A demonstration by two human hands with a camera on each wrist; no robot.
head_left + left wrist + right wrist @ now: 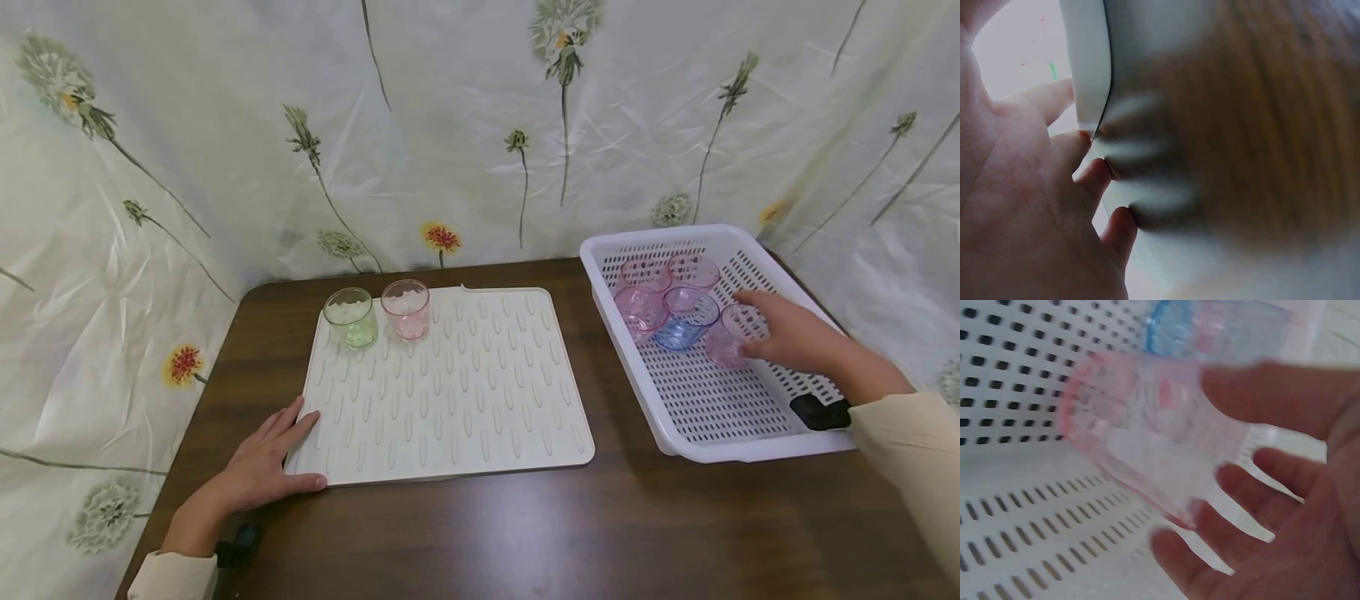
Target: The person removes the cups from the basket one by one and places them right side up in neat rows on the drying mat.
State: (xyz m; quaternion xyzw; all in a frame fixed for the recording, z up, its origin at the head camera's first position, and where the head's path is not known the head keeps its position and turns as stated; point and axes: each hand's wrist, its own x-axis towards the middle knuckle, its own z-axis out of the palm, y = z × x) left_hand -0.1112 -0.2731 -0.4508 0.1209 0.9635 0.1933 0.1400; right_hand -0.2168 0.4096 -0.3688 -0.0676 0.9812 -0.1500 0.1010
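My left hand rests at the left edge of the white ridged drying mat, fingers spread and thumb at its near corner. In the left wrist view its fingertips touch the mat. My right hand reaches into the white basket at a clear pink glass. The right wrist view has the thumb on one side of this glass and loosely bent fingers on the other; firm contact is hard to tell. Beside it stand a blue glass and several pink glasses.
On the mat's far left stand a green glass and a pink glass. The basket's raised perforated walls enclose the glasses on the right. Behind the brown table hangs a flowered curtain.
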